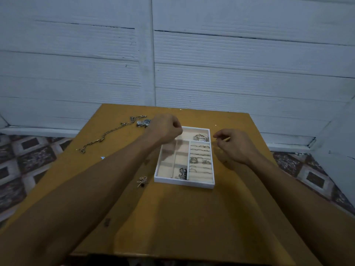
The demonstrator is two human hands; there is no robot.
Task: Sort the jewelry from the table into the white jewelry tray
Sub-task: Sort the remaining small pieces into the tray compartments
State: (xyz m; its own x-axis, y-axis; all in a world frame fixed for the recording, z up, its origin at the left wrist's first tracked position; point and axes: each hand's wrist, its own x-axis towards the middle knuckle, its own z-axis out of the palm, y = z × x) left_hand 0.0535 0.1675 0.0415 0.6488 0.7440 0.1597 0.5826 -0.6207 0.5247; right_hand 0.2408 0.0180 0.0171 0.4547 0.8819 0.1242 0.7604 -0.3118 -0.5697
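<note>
Near us, earrings (142, 181) lie on the worktop (172, 217) beside the tray (184, 184). Our left grip (165, 127) hangs curled over its far left corner, our right grip (230, 146) loosely curled just right; we cannot tell if either holds anything. Farther left lie a chain (107, 133) and watch (144, 122).

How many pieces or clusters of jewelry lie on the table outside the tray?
3: a long chain at far left, a watch beside the left hand, a small cluster by the near-left corner of the white tray. The hand may hide more.
</note>
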